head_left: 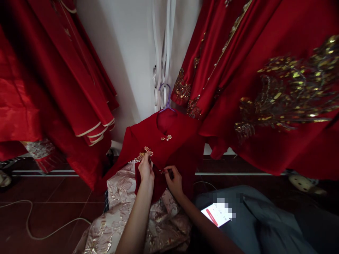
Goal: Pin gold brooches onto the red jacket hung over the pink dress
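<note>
A red jacket hangs in front of me from a purple hanger. My left hand is closed, its fingertips pinching the jacket's front edge at a beaded ornament. To the right and a little lower, my right hand pinches at the jacket's edge beside small beads; what exactly lies between the fingertips is too small to tell. Another beaded ornament sits just below the neckline. Shiny pale pink patterned fabric lies under and beside my forearms.
Red garments hang at the left, and a red garment with gold sequins hangs at the right. White straps run down the wall. A lit phone rests on grey-blue cloth. A pale cable crosses the tiled floor.
</note>
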The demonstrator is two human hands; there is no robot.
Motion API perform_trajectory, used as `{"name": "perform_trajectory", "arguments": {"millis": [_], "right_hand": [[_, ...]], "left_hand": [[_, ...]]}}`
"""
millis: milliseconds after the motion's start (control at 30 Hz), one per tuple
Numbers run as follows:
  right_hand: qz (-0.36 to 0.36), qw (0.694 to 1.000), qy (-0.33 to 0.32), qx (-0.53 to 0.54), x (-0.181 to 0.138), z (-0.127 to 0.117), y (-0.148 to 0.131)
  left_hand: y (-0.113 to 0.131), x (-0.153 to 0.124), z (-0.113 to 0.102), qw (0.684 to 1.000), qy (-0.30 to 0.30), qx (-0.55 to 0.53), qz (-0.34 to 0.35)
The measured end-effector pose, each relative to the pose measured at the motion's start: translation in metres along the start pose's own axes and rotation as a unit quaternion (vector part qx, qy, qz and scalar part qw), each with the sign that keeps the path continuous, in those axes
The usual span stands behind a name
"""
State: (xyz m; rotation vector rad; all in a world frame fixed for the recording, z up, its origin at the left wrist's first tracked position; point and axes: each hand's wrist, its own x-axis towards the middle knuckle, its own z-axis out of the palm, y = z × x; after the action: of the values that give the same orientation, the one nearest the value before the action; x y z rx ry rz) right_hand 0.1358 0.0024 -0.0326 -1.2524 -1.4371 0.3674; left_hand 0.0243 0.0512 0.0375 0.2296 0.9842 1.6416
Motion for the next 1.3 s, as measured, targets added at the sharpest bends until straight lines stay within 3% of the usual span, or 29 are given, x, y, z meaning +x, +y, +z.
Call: {"name": "perform_trajectory", "arguments": {"millis": [133,300,567,733,900,1100,1200,1300], "right_hand": [[-0.003,1.000,-0.004,0.000,0.000,0.000,0.001],[0.001,1.000,-0.004,0.003,0.000,0.000,0.002],[0.011,1.000,-0.010,0.016,-0.001,0.001,0.004],[0.008,1.000,-0.012,0.012,-0.001,0.001,0.004],[0.014,1.000,-0.012,0.008,-0.001,0.001,0.004],[0.016,1.000,-0.015,0.014,-0.002,0.001,0.003],[0.014,1.000,-0.014,0.014,-0.001,0.000,0.002],[0.017,1.000,-0.013,0.013,-0.001,-0.001,0.001]], "left_hand": [[0.000,-0.001,0.006,0.999,0.036,0.019,-0.002],[0.000,-0.001,0.008,0.999,0.035,0.006,-0.021],[0.006,-0.006,-0.005,0.994,-0.089,-0.006,-0.064],[0.004,-0.009,-0.007,0.994,-0.091,0.028,-0.056],[-0.003,-0.006,-0.006,0.999,-0.034,0.025,-0.006],[-0.004,-0.007,-0.006,0.996,-0.027,0.064,0.049],[-0.005,-0.010,-0.008,0.982,-0.042,0.120,0.137],[-0.001,-0.018,-0.008,0.933,-0.058,0.225,0.274]]}}
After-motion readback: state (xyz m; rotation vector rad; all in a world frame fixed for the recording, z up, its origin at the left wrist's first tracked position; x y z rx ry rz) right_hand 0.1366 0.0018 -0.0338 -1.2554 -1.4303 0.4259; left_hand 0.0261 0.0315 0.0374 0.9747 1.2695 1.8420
